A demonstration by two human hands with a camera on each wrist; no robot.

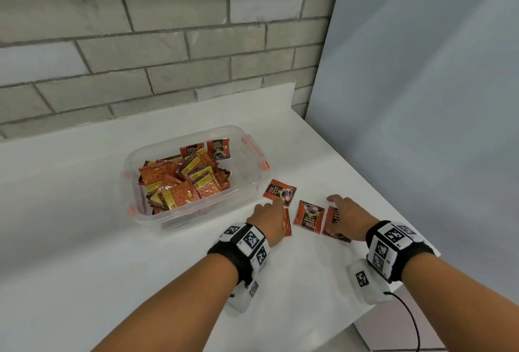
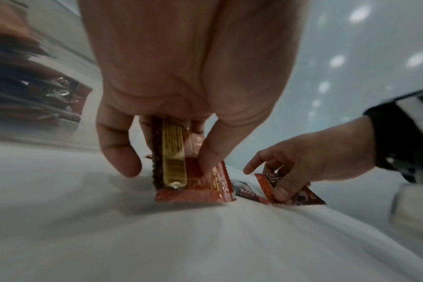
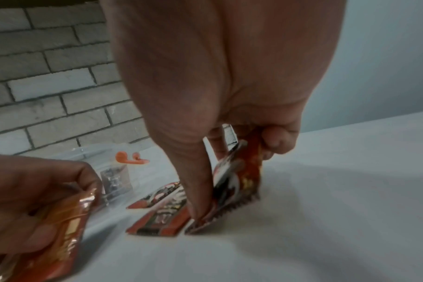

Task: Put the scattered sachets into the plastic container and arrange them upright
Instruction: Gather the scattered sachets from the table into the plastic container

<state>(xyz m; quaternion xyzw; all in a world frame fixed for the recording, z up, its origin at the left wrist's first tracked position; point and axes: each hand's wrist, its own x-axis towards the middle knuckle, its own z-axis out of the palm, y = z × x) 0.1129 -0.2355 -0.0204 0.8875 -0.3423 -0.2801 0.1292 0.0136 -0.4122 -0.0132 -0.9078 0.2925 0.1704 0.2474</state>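
Note:
A clear plastic container (image 1: 157, 219) with orange clips holds several red sachets in a loose heap. To its right, two sachets lie flat on the white counter, one near the container (image 1: 279, 191) and one between my hands (image 1: 309, 217). My left hand (image 1: 269, 219) pinches a red sachet (image 2: 193, 183) by its edges, standing it on the counter. My right hand (image 1: 345, 214) pinches another sachet (image 3: 237, 183), tilted up off the counter between thumb and fingers. Both held sachets are partly hidden in the head view.
A grey brick wall (image 1: 140, 43) runs behind the counter and a pale panel (image 1: 421, 99) stands at the right. The counter's front right edge (image 1: 393, 304) lies close to my right wrist. A black cable (image 1: 412, 320) hangs from that wrist.

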